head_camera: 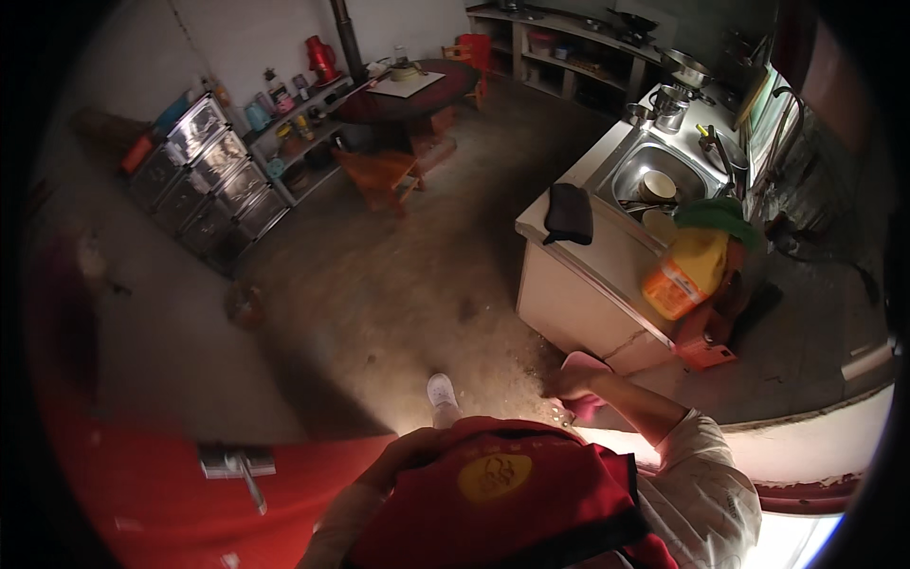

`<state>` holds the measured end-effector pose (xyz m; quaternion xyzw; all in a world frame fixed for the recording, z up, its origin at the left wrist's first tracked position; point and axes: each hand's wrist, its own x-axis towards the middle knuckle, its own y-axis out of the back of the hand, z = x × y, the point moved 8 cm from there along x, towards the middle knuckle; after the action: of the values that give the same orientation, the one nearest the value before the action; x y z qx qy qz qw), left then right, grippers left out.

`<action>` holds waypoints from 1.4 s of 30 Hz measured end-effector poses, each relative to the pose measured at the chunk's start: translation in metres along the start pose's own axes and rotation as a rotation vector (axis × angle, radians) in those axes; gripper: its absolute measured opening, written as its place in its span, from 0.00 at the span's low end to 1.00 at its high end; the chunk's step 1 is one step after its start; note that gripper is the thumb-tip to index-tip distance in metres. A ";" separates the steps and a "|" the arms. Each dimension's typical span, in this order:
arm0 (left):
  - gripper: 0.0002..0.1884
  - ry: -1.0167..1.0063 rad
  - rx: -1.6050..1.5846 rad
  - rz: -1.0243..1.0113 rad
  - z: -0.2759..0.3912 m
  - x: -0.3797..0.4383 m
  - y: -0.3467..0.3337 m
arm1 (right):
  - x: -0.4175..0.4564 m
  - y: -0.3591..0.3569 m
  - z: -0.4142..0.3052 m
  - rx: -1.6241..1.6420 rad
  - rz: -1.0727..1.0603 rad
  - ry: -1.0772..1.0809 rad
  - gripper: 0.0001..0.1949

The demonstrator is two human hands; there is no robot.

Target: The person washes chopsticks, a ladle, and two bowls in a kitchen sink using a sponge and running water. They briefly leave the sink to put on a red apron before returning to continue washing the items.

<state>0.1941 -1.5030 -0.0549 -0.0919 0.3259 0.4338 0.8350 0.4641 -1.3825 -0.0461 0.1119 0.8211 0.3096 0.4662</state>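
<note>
My right hand (573, 382) grips a pink cloth (586, 407), low beside the near end of the sink counter (590, 306). The cloth bunches out above and below the fingers. My left hand (416, 448) lies against the front of the red apron (405, 526), and its fingers are too dark to make out. On the counter's front corner lies a dark folded cloth (570, 213). A yellow plastic jug (686, 267) with an orange label stands at the counter's near end, and a green cloth (714, 215) is behind it. Bowls (657, 186) sit in the steel sink (625, 171).
A red door (156, 498) with a metal handle (245, 473) is at my left. Across the concrete floor (370, 284) are a wooden chair (377, 174), a round table (455, 82), and a shiny cabinet (220, 163). Debris (558, 412) lies below my right hand.
</note>
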 end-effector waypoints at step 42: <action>0.23 0.095 0.617 0.340 0.102 0.525 0.626 | 0.212 0.202 0.118 1.123 0.302 -1.302 0.23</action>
<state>-0.0338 -0.7296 -0.2226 0.2001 0.4908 0.4429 0.7232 0.4266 -1.0762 -0.1135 0.5875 0.3992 -0.2076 0.6726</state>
